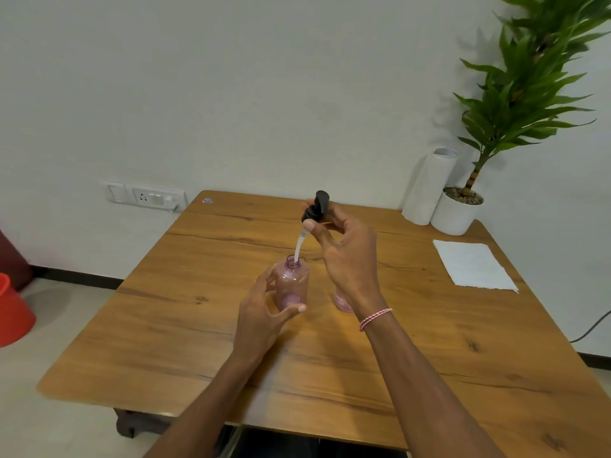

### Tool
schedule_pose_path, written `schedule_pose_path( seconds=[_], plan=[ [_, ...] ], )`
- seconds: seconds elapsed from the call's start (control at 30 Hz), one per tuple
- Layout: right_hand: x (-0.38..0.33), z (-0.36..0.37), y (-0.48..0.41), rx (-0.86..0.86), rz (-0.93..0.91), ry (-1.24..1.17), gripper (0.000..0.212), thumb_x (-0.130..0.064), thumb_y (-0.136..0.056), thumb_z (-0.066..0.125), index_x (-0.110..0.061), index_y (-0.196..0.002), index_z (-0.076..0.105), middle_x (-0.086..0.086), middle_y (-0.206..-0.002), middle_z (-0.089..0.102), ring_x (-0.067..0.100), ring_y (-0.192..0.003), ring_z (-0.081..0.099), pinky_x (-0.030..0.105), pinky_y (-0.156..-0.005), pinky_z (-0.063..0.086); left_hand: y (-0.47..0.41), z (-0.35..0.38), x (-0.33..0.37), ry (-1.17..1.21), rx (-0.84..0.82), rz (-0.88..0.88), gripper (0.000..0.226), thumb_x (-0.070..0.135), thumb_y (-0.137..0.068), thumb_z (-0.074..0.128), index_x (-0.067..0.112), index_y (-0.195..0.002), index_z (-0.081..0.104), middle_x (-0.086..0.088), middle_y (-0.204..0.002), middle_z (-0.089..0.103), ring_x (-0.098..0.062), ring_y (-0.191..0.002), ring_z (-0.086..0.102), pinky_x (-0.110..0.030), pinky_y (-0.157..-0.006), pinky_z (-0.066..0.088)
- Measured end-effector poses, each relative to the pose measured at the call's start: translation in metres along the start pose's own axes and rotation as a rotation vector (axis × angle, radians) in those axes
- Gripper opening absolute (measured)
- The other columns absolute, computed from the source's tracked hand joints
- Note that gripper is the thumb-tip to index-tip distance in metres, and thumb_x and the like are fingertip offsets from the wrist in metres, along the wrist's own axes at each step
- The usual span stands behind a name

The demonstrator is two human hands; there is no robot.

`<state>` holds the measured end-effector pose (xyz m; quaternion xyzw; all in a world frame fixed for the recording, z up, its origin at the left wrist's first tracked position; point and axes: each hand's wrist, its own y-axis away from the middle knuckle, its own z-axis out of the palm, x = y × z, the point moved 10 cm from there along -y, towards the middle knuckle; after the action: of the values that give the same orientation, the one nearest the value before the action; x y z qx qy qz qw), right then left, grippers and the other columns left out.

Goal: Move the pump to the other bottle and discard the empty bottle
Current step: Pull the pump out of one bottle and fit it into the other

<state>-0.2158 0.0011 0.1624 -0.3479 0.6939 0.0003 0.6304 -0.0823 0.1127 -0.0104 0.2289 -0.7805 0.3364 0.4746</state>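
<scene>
Holding pump [315, 208]: my right grip [347, 259] pinches its black collar, tube tip in the neck of the pink bottle [292, 282].
Left grip [264, 312]: wrapped round that bottle, upright on the bench [165, 325].
Second bottle [342, 300]: behind my right wrist, mostly hidden.
Handling: probably light, tippy plastic; steady the body, take the stiff collar, not the bendy tube.

right hand [347, 259] pinches pump [315, 208] | tube [298, 247] in bottle [292, 285] | left hand [261, 314] holds bottle

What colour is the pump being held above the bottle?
The pump is black, with a white tube; the head view shows it.
</scene>
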Motion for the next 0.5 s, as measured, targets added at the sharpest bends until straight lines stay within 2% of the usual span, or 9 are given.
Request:
schedule_pose_path(
  seconds=[0.1,0.2,0.27,0.37,0.5],
  plan=[
    [0.004,-0.005,0.004,0.021,0.05,-0.088,0.027,-0.01,-0.091,0.081,-0.018,-0.117,0.079,-0.008,-0.108,0.081,0.003,-0.105,0.075,0.031,-0.103,0.058,0.009,-0.005,-0.003,-0.026,0.068,-0.032,0.112,0.066,-0.062,0.087,0.031,-0.157,0.039,0.014,-0.15,0.053,-0.002,-0.134,0.052,-0.039,-0.113,0.048],
    [0.0,-0.017,0.007,0.057,0.054,-0.136,0.03,-0.009,-0.09,0.081,-0.021,-0.118,0.078,-0.009,-0.109,0.081,0.003,-0.107,0.075,0.035,-0.105,0.058,0.027,-0.016,0.018,-0.118,0.206,0.023,0.108,0.071,-0.064,0.08,0.029,-0.156,0.041,0.011,-0.15,0.048,-0.005,-0.134,0.038,-0.04,-0.112,0.039],
    [-0.008,-0.029,0.006,0.077,0.039,-0.173,0.031,-0.009,-0.091,0.081,-0.027,-0.116,0.076,-0.009,-0.11,0.081,0.002,-0.108,0.075,0.035,-0.105,0.058,0.036,-0.015,0.042,-0.14,0.252,0.121,0.095,0.066,-0.069,0.08,0.024,-0.148,0.049,0.01,-0.146,0.051,-0.007,-0.13,0.041,-0.04,-0.108,0.041],
    [-0.02,-0.052,0.002,0.105,0.012,-0.217,0.033,-0.008,-0.091,0.08,-0.03,-0.115,0.074,-0.006,-0.114,0.081,0.004,-0.11,0.075,0.036,-0.105,0.058,0.043,-0.007,0.08,-0.171,0.312,0.27,0.068,0.055,-0.077,0.081,0.019,-0.131,0.06,0.006,-0.131,0.054,-0.011,-0.118,0.044,-0.053,-0.1,0.049],
    [-0.024,-0.09,0.0,0.161,-0.005,-0.236,0.032,-0.01,-0.091,0.08,-0.025,-0.118,0.074,-0.003,-0.114,0.081,0.008,-0.113,0.075,0.034,-0.105,0.058,0.043,0.012,0.121,-0.164,0.347,0.444,0.042,0.041,-0.083,0.082,0.017,-0.113,0.063,0.017,-0.119,0.045,-0.001,-0.112,0.042,-0.059,-0.093,0.051]
  ],
)
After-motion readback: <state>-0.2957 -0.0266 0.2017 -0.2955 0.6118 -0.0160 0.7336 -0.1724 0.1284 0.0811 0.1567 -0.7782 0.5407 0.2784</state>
